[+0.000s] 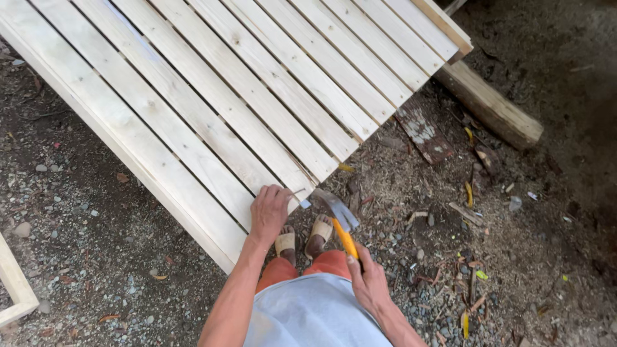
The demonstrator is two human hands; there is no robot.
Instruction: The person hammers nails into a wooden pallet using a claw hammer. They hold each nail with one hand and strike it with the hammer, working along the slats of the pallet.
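- Head view, looking straight down: gravel and dirt ground (83,212) strewn with wood chips, dry leaves and small offcuts.
- A thick weathered log (491,106) lies at the upper right, partly under the far corner of the panel; a dark scrap board (424,135) lies near it.
- A pale wooden frame corner (16,286) shows at the left edge.
- Two sandalled feet (302,239) stand just beside the panel's near edge.
- The slatted wooden panel (244,90), pale fresh timber with narrow gaps between parallel slats, runs diagonally across the view.
- The left hand (268,212) rests on the panel's near end, fingers pinching a thin nail (297,192).
- The right hand (367,279) is wrapped tight around a yellow-handled hammer (339,218), its metal head close to the nail.
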